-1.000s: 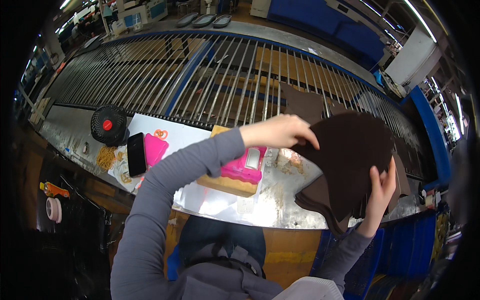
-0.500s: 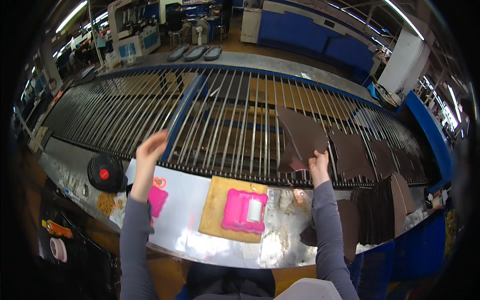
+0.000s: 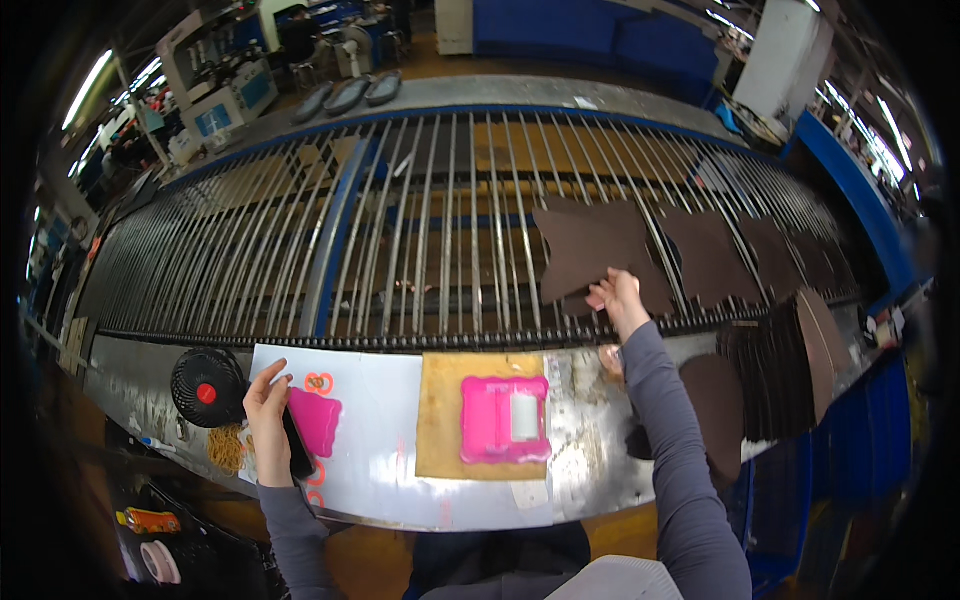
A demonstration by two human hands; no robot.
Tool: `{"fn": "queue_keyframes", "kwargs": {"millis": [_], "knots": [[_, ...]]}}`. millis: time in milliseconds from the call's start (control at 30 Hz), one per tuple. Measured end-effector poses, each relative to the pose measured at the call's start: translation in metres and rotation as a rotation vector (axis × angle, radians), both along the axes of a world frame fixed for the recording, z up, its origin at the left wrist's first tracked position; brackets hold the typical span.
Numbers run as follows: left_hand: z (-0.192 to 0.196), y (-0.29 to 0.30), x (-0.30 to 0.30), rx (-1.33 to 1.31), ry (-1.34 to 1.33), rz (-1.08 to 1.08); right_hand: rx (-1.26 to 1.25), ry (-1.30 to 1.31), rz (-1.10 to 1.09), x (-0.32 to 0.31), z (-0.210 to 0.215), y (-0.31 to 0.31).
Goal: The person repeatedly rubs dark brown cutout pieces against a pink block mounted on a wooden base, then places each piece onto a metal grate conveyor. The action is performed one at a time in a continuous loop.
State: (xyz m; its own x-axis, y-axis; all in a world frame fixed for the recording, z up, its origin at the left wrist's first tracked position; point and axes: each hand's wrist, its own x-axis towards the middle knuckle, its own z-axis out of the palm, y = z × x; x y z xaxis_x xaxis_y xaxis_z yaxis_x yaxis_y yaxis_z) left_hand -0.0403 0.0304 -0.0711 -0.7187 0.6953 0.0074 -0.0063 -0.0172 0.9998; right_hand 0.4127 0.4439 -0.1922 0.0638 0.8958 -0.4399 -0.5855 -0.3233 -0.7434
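Observation:
My right hand [image 3: 622, 300] is at the near edge of a dark brown sheet piece [image 3: 592, 235], its fingers closed on that edge. The sheet lies across the metal bars of a conveyor [image 3: 440, 240], and a bit of brown shows below its near edge. My left hand [image 3: 266, 412] is over the left part of the bench with nothing in it, fingers loosely bent and apart. Beside it are a black fan [image 3: 208, 387] with a red centre, a flat pink piece [image 3: 316, 422] and a dark object [image 3: 298, 448] partly hidden by the hand.
More brown sheets [image 3: 708, 255] lie along the bars to the right. A stack of brown pieces [image 3: 765, 380] stands on the bench's right end. In the middle, a pink tray [image 3: 488, 420] with a white roll [image 3: 524, 417] sits on a tan board [image 3: 437, 465]. Rubber bands [image 3: 226, 450] lie near the fan.
My left hand has come down from above the bars to the bench beside the fan. The brown sheet, tilted up in my right hand before, now lies flatter on the bars. The view has shifted.

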Motion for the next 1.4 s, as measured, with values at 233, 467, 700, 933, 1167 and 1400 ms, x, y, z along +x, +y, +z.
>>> {"fn": "queue_keyframes", "kwargs": {"millis": [233,467,700,933,1167,1400], "knots": [[0.022,-0.013,0.029,0.041,0.204,-0.115,0.462,-0.345,0.121,0.093,0.162,-0.183],[0.037,-0.012,0.057,0.087,0.326,-0.284,0.089,-1.657,-0.044,0.274,0.069,-0.285],[0.058,-0.003,0.096,0.109,0.383,-0.415,-0.115,-1.682,0.001,0.259,0.071,-0.312],[0.076,-0.015,0.125,0.090,0.454,-0.482,-0.257,-1.967,0.127,0.221,0.098,-0.311],[0.099,-0.004,0.143,0.163,0.447,-0.686,0.646,-1.365,-0.104,0.185,0.208,-0.332],[0.129,0.040,0.160,0.375,0.480,-0.906,1.063,-0.742,0.196,0.044,0.283,-0.320]]}}
